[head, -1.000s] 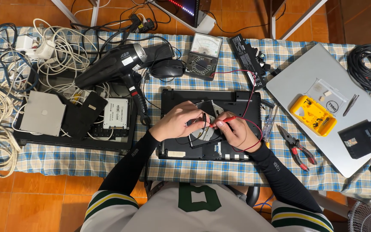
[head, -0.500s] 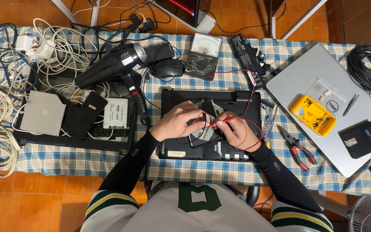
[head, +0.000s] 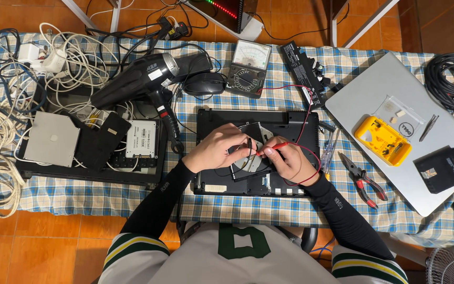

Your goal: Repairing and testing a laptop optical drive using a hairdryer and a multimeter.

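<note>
A blue-and-white checked cloth [head: 300, 208] covers the worktop. The opened laptop base [head: 222, 118] is black, the probe [head: 271, 149] at centre red with a red lead. At right lie a silver laptop [head: 374, 94], a yellow case [head: 382, 141] and red-handled pliers [head: 363, 181]. The floor [head: 38, 247] is orange tile.

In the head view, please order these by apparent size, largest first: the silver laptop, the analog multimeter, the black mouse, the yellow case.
1. Silver laptop
2. Yellow case
3. Multimeter, close to the case, so this order is unsure
4. Mouse
</note>
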